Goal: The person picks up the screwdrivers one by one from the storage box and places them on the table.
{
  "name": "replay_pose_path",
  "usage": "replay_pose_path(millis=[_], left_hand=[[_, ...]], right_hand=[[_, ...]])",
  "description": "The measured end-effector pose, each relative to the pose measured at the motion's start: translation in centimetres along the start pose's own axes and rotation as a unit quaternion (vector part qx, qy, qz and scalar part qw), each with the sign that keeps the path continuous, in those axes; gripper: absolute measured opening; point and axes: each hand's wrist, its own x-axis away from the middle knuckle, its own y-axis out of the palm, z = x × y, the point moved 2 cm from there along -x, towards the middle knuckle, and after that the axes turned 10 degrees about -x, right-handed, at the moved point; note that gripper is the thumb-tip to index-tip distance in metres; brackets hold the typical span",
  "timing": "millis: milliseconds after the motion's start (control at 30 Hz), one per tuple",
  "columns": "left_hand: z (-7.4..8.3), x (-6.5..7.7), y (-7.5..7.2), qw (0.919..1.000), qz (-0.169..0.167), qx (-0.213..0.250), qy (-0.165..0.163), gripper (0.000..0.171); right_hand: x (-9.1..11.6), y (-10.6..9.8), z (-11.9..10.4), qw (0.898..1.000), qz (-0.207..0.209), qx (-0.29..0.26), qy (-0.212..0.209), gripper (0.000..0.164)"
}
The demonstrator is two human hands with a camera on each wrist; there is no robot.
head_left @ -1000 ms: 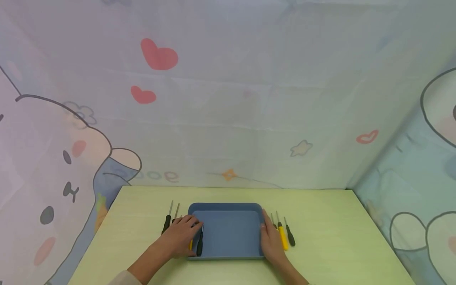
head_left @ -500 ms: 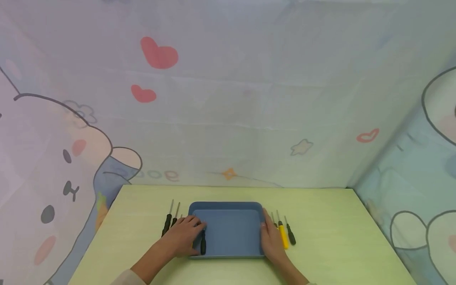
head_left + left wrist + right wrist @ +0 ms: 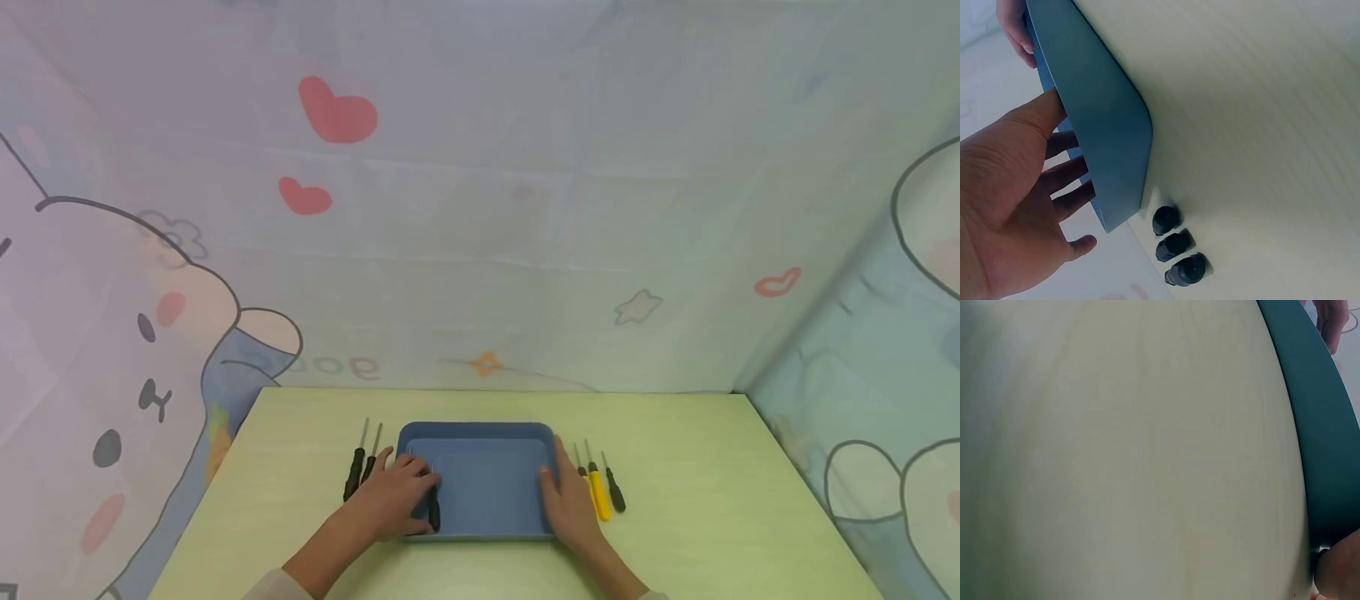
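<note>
A blue rectangular tray [image 3: 491, 487] stands on the table. My left hand [image 3: 396, 497] reaches over its left rim, the fingers spread and lowered inside. Thumb and fingertips lie against a black-handled screwdriver [image 3: 435, 510] in the tray, near its left side. A second thin shaft shows by the knuckles; the rest of that tool is hidden under the hand. On the right, my right hand [image 3: 572, 504] grips the tray's side wall, thumb over the rim and fingers along the outside. In the left wrist view, the left hand's fingers [image 3: 1066, 172] dip behind the tray wall.
Left of the tray lie black-handled screwdrivers [image 3: 355, 475], partly covered by the left hand; three handle ends [image 3: 1186, 269] show in the left wrist view. To the right are yellow-handled screwdrivers [image 3: 599, 496] and a black one [image 3: 616, 493]. A printed cloth [image 3: 480, 208] hangs behind the table.
My left hand has shifted a little to the right inside the tray, and the black-handled screwdriver has slid right with it. My right thumb reaches farther in over the rim.
</note>
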Motion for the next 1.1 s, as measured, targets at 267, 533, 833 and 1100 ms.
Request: replay_pose_path(millis=[267,533,833,1100], left_hand=[[0.5,-0.2,0.0,0.9998,-0.006,-0.013,-0.014,0.069],[0.7,-0.5,0.3,0.9996,-0.001,-0.023,-0.018,0.066],[0.7,-1.3,0.8,0.9993,-0.027,-0.021,-0.013,0.066],[-0.1,-1.8,1.1,0.9997,-0.014,0.006,0.02,0.066]], right_hand=[[0.0,0.0,0.2,1.0,0.0,-0.004,0.003,0.058],[0.0,0.1,0.4,1.0,0.006,-0.006,0.001,0.057],[0.0,-0.1,0.1,1.0,0.005,-0.013,-0.001,0.057],[0.1,0.0,0.0,1.0,0.012,-0.012,-0.007,0.056]])
